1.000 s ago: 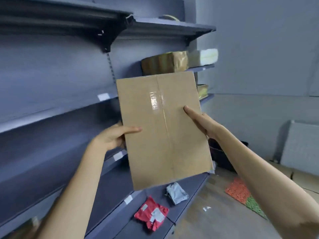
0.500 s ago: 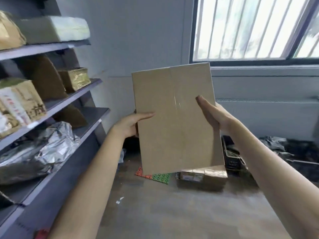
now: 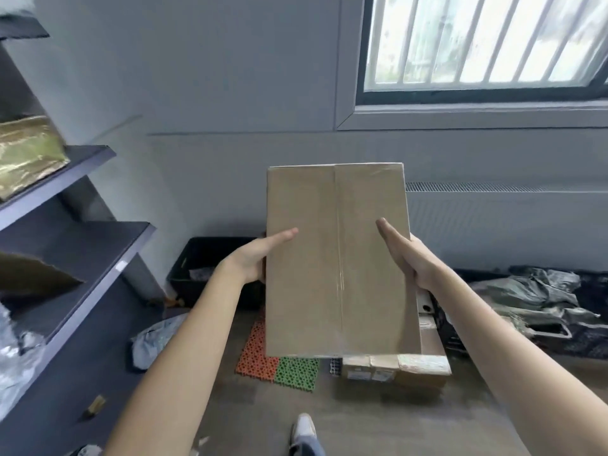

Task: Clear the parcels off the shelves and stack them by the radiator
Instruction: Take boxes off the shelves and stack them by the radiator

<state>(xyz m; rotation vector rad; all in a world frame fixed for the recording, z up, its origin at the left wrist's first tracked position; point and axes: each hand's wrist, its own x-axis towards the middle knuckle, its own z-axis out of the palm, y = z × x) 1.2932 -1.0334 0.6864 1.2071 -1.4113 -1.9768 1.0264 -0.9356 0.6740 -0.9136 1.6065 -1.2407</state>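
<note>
A parcel storeroom, plainly furnished and packed with goods waiting to be sorted.

Dark metal shelves [image 3: 82, 245] are running along the left wall, carrying a gold-wrapped parcel [image 3: 28, 153] and crumpled silver mailers [image 3: 16, 357]. Taped cardboard boxes [image 3: 394, 366] are sitting on the bare floor below a long radiator [image 3: 506, 222] and a barred window [image 3: 477, 41], with grey plastic mail bags [image 3: 533, 291] piling up beside them. A black crate [image 3: 210, 268] is standing against the grey wall, and coloured floor tiles [image 3: 279, 363] are lying near it.
</note>
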